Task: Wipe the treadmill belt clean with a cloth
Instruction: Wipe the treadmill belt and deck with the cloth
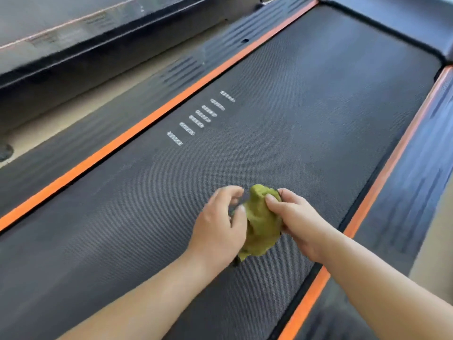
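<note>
A bunched olive-green cloth hangs just above the dark grey treadmill belt, near its middle. My right hand grips the cloth from the right, thumb pressed on its front. My left hand is at the cloth's left side, its thumb against the fabric and its fingers loosely curled; whether it holds the cloth is unclear. The belt carries a row of short white dashes.
Orange strips border the belt on both sides, with dark ribbed side rails beyond them. A second dark machine stands at the upper left across a strip of beige floor.
</note>
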